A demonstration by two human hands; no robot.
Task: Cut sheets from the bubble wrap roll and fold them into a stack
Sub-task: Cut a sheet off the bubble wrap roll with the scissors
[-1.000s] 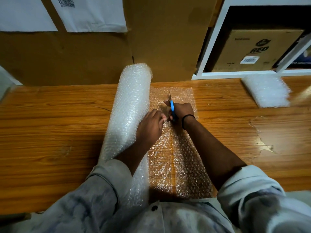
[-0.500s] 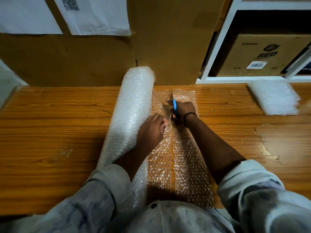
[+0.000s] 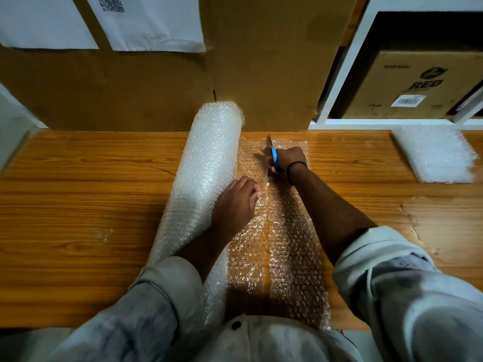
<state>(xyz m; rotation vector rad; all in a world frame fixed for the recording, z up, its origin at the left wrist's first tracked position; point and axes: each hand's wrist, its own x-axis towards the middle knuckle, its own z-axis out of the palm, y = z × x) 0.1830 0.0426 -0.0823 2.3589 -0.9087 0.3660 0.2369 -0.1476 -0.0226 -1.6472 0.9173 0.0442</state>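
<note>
While left hand (image 3: 236,202) holds sheet (image 3: 287,244), scissors (image 3: 273,156) (blue) gripped.

Wooden table (image 3: 78,205), cardboard sheets (image 3: 261,61), papers (image 3: 149,22), white shelf (image 3: 345,61), "RED" box (image 3: 418,84)

Clear bubbled plastic on glossy wood.
The roll (image 3: 206,178) is cloudy, bumpy plastic film; the unrolled sheet (image 3: 290,257) is clear and glinting; the surface (image 3: 78,205) is varnished wood, smooth and shiny; the scissors (image 3: 274,155) have a blue plastic handle and a metal blade; the cardboard (image 3: 261,61) behind is matt brown; the sleeves (image 3: 418,296) are pale cloth.
</note>
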